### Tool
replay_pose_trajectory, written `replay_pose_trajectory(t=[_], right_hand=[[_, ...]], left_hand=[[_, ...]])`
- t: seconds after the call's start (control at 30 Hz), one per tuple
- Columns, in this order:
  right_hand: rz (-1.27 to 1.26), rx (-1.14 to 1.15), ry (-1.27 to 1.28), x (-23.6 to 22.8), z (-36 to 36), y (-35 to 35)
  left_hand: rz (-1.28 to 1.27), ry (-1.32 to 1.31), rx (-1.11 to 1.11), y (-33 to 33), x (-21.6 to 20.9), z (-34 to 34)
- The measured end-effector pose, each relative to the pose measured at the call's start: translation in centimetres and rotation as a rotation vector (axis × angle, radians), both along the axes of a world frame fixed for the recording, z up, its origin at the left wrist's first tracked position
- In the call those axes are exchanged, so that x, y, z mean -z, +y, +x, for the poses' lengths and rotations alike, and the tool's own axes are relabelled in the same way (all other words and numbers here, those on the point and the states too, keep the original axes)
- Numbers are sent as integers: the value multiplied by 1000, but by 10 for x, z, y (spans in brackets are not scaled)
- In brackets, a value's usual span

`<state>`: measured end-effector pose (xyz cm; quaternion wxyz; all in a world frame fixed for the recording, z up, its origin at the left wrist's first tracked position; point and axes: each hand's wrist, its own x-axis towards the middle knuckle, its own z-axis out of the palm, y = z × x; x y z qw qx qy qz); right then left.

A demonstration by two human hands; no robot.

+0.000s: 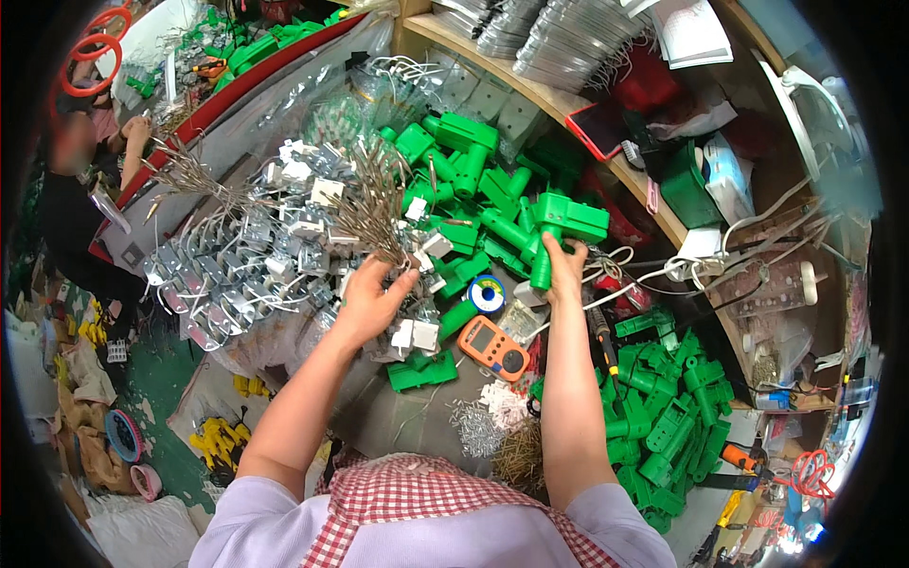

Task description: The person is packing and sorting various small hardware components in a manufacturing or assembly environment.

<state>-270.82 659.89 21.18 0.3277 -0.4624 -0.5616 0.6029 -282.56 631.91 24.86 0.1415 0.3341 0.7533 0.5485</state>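
My right hand (565,270) is closed around the handle of a green plastic T-shaped housing (573,216), holding it upright over other green housings (469,137) on the bench. Against the near edge of a heap of metal-and-white parts with wires (275,237) is my left hand (374,305). Its fingers curl in beside a bundle of thin metal rods (374,213); what lies between them is hidden. Between my hands are an orange multimeter (493,347) and a blue-rimmed spool (487,294). White blocks (414,336) lie just below my left hand.
More green housings (663,407) are piled at the right. Small metal pins (475,426) and white pieces (507,405) lie near my apron. A wooden shelf (625,175) borders the far right, with loose cables (748,251). Another person (76,218) works at the far left.
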Motion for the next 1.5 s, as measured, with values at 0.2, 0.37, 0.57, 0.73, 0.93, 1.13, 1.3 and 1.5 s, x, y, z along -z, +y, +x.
replay_pose_trajectory(t=[0.2, 0.37, 0.57, 0.73, 0.93, 1.13, 1.3, 1.5], right_hand=[[-157, 1, 458, -18, -15, -14], [-279, -338, 360, -46, -91, -21], [475, -509, -475, -15, -61, -15], [773, -342, -1173, -6, -14, 53], [1109, -439, -1263, 9, -26, 62], [1134, -392, -867, 48, 11, 91], [1150, -959, -1238, -7, -3, 69], [669, -1003, -715, -44, -21, 78]], left_hand=[[34, -4, 10, -4, 8, 0], [58, -67, -1, 4, 5, 6], [43, -18, -14, 3, 6, -2], [20, -31, 11, 10, -4, 1], [0, -23, -60, -6, 14, -6], [35, 135, -28, 2, 19, 10], [127, 187, -19, 0, 13, 8], [-3, 100, -34, 2, 8, 1]])
